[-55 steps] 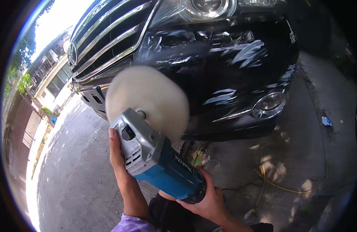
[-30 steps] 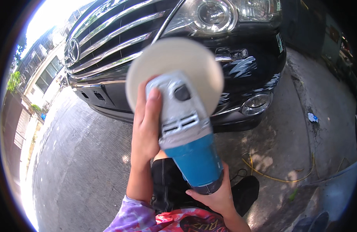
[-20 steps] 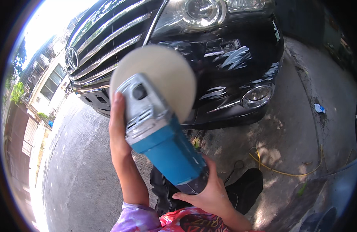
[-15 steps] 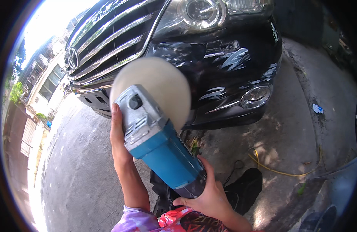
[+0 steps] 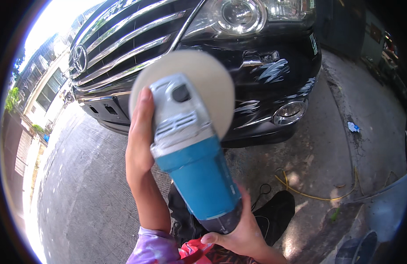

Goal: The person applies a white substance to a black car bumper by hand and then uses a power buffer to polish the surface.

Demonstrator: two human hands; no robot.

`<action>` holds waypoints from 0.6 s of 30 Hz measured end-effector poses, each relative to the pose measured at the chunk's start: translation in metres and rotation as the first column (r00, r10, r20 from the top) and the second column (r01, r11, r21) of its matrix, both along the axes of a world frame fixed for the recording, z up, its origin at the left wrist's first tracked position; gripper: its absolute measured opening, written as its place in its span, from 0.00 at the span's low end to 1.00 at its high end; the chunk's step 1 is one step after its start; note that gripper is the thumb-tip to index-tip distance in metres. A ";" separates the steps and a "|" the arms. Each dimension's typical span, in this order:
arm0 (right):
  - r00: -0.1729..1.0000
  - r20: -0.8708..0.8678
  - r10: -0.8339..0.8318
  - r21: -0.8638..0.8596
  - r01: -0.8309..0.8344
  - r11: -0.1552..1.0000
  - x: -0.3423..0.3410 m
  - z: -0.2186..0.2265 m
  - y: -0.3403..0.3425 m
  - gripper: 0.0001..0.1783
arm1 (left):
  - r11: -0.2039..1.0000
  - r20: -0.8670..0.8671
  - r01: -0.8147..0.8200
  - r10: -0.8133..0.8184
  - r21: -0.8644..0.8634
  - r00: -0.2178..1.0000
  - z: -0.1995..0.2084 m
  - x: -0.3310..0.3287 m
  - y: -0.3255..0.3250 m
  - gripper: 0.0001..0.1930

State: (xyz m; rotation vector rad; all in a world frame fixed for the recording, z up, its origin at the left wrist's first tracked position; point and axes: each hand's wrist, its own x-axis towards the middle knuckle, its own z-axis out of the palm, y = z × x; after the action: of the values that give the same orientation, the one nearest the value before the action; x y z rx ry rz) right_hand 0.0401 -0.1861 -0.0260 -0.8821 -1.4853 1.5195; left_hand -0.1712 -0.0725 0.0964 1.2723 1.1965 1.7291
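A teal and grey power polisher (image 5: 197, 176) is in both my hands, its round cream pad (image 5: 219, 94) at the far end in front of a black car bumper (image 5: 252, 94). Along the left side of the metal head lies my left hand (image 5: 141, 127), thumb or finger near its top. My right hand (image 5: 241, 235) is wrapped round the dark rear handle. White streaks (image 5: 274, 71) mark the bumper right of the pad, above the fog lamp (image 5: 290, 113). The pad looks blurred; whether it touches the bumper is hidden.
Above the bumper are the headlight (image 5: 241, 16) and chrome-barred grille (image 5: 128, 42). A yellow hose or cord (image 5: 315, 196) curves over the concrete at right, near a blue-and-white scrap (image 5: 353, 127). A black shoe (image 5: 280, 211) is on the ground below, and a pale panel (image 5: 390, 204) stands at far right.
The polisher has moved a little to the right and turned more upright, both hands still on it. The pad now covers the smeared patch at the bumper's left. The view has shifted slightly.
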 end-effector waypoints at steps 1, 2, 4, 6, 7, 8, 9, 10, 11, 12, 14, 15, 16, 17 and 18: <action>0.999 0.034 0.016 0.039 -0.018 0.999 0.000 -0.003 0.001 0.77 | 0.999 0.099 -0.019 0.022 -0.027 0.995 -0.002 0.003 -0.009 0.30; 0.997 0.069 0.030 0.078 -0.036 0.996 0.000 -0.006 0.002 0.77 | 0.994 0.115 -0.109 0.107 0.009 0.988 -0.016 -0.007 -0.009 0.29; 0.997 0.009 0.083 -0.080 -0.082 0.993 -0.002 -0.004 0.002 0.77 | 0.999 0.074 -0.023 0.025 -0.030 0.997 -0.010 -0.005 -0.018 0.30; 0.998 0.065 0.022 0.054 -0.026 0.998 -0.002 -0.007 0.003 0.75 | 0.998 0.062 0.036 -0.034 -0.041 0.997 -0.003 0.000 -0.017 0.30; 0.996 0.091 -0.009 0.124 -0.002 0.992 -0.002 -0.007 0.003 0.74 | 0.997 0.002 0.060 -0.060 -0.051 0.998 0.003 0.006 -0.014 0.30; 0.998 0.052 -0.036 0.128 0.029 0.991 -0.001 -0.008 0.002 0.74 | 0.994 -0.058 0.085 -0.089 -0.063 0.994 0.010 0.014 -0.010 0.30; 0.998 0.012 -0.066 0.131 0.064 0.989 -0.001 -0.010 0.002 0.74 | 0.991 -0.118 0.112 -0.121 -0.076 0.986 0.015 0.020 -0.004 0.30; 0.995 -0.029 -0.096 0.132 0.099 0.986 0.000 -0.012 0.002 0.74 | 0.993 -0.364 0.071 -0.031 0.096 0.931 0.008 0.019 0.007 0.27; 0.991 -0.068 -0.119 0.124 0.127 0.984 0.000 -0.015 0.002 0.74 | 0.986 -0.476 0.078 0.001 0.147 0.879 0.008 0.026 0.008 0.26; 0.984 -0.110 -0.142 0.111 0.154 0.982 -0.001 -0.019 0.002 0.73 | 0.975 -0.575 0.088 0.045 0.202 0.817 0.008 0.034 0.009 0.27; 0.971 -0.164 -0.174 0.099 0.192 0.976 -0.003 -0.024 0.002 0.73 | 0.967 -0.732 0.179 0.011 0.181 0.681 0.023 0.044 0.019 0.24; 0.966 -0.176 -0.188 0.102 0.208 0.973 -0.003 -0.026 0.003 0.73 | 0.953 -0.795 0.205 0.057 0.224 0.605 0.020 0.040 0.028 0.24; 0.961 -0.189 -0.201 0.105 0.223 0.969 -0.003 -0.028 0.004 0.73 | 0.951 -0.779 0.204 0.056 0.232 0.625 0.018 0.037 0.029 0.24; 0.961 -0.213 -0.179 0.083 0.200 0.976 -0.006 -0.030 0.004 0.73 | 0.950 -0.763 0.200 0.056 0.239 0.644 0.016 0.034 0.029 0.24; 0.958 -0.235 -0.166 0.060 0.185 0.981 -0.008 -0.032 0.005 0.73 | 0.962 -0.658 0.177 0.002 0.206 0.753 0.011 0.034 0.024 0.23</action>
State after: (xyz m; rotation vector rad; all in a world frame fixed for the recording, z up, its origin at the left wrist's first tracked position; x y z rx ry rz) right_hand 0.0323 -0.1813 -0.0585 -0.7421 -1.2585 1.3700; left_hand -0.1370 -0.0486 0.1072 2.1854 1.2669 1.4271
